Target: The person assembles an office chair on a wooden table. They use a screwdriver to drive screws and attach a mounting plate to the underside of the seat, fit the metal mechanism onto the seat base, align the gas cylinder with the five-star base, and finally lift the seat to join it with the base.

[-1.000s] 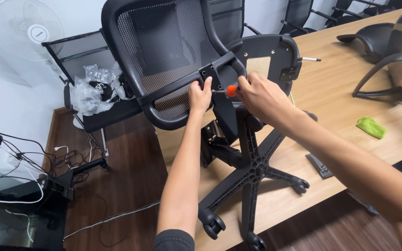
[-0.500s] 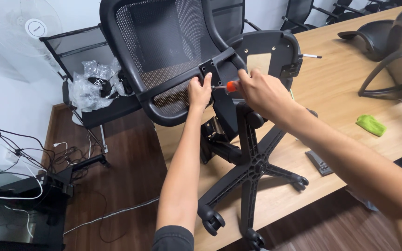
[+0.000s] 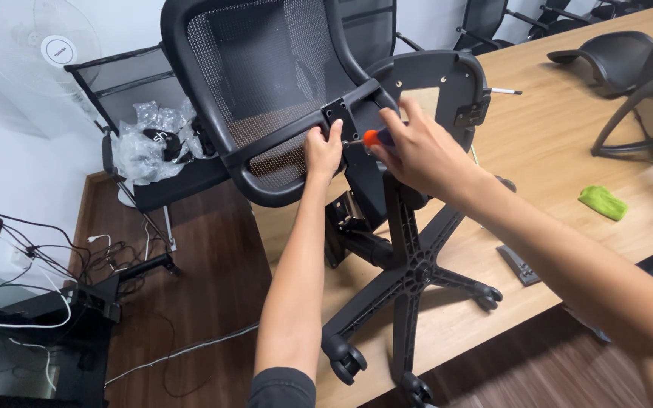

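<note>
— What are your hands on?

— Your right hand [image 3: 417, 151] is wrapped around an orange-handled screwdriver [image 3: 372, 137], its tip hidden at the bracket [image 3: 339, 115]. Your left hand [image 3: 323, 148] grips the backrest frame [image 3: 266, 170] just beside it.

— And the chair?

— The chair [image 3: 402, 257] lies tipped on the wooden table [image 3: 568, 136], wheeled base [image 3: 410, 279] toward you. You can't see the screw; your fingers cover the shaft.

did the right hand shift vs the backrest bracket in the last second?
Barely. The right hand stays by the bracket, screwdriver tip at it; left hand stays below it.
</note>
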